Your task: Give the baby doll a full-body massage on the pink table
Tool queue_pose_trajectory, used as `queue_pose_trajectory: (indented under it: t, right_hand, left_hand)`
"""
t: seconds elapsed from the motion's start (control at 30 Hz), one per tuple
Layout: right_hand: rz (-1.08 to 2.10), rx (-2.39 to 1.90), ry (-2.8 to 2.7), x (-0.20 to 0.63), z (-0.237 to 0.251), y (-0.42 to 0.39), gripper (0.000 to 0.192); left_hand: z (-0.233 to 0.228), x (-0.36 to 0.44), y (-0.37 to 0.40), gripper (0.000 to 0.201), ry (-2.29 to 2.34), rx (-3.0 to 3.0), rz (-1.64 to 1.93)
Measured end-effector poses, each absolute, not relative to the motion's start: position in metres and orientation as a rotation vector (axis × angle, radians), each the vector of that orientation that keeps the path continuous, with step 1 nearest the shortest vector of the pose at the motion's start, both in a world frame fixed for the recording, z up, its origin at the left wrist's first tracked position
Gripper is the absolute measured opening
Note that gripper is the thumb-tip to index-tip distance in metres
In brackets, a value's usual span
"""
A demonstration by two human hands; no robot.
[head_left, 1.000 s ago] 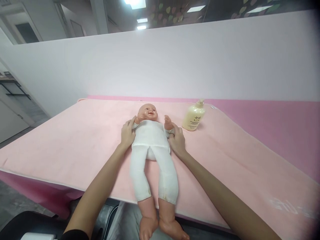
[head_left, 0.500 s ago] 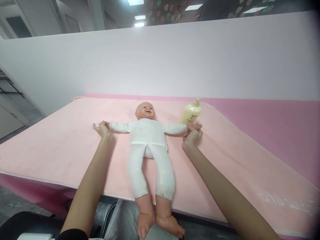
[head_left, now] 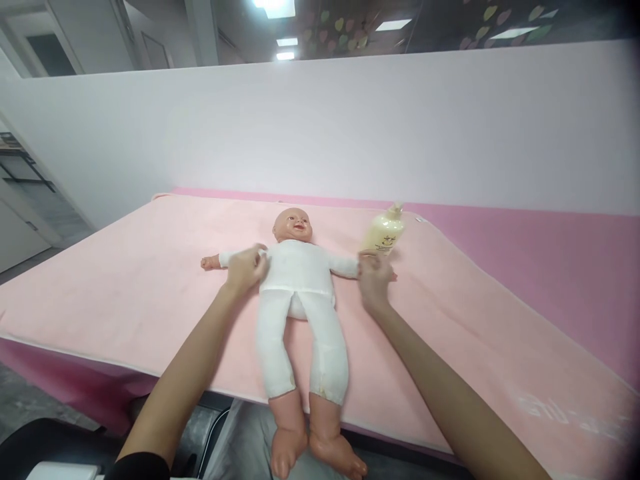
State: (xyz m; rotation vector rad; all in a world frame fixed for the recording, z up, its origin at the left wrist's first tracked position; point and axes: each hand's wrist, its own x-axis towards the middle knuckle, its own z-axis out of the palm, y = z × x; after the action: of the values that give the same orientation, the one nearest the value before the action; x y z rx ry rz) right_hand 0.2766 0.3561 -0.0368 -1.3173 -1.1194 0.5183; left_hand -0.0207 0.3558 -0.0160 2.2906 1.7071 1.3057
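A baby doll [head_left: 299, 268] with a soft white cloth body lies on its back, arms spread sideways and lower legs reaching past the table edge. Near its shoulder, my left hand [head_left: 245, 269] is closed round the upper part of the arm on the left; the doll's small hand shows beyond it. My right hand [head_left: 374, 277], slightly blurred, is curled round the other arm close to the wrist and covers most of that forearm end. Just behind my right hand stands a pale yellow pump bottle [head_left: 385, 230], its lower part partly hidden.
A pale pink towel [head_left: 125, 287] covers much of the table, over a darker pink cover [head_left: 560, 267]. Behind the table rises a white partition [head_left: 320, 133]. A dark chair [head_left: 45, 447] is at the lower left.
My left hand has slid inward from the doll's hand to near its shoulder. My right hand has shifted slightly inward, from the doll's hand to its wrist. The view has tilted slightly.
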Motion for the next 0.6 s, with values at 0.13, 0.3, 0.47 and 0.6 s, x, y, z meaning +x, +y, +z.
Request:
queue_pose_trajectory:
  t: [0.13,0.3,0.47,0.6]
  right_hand:
    - [0.58,-1.277,-1.674,0.243,-0.045,0.341,0.018]
    - [0.615,-1.306,-1.677,0.245,-0.05,0.343,0.02]
    - [0.628,-1.299,-1.666,0.246,-0.05,0.345,0.021]
    - [0.532,-1.382,-1.546,0.244,-0.047,0.344,0.017]
  left_hand:
    - [-0.02,-0.006,0.351,0.022,1.753,2.441,0.854]
    - [-0.021,-0.01,0.354,0.024,1.697,2.315,0.896]
    - [-0.021,-0.01,0.353,0.024,1.701,2.319,0.875]
    - [-0.015,-0.008,0.35,0.026,1.847,2.465,0.726]
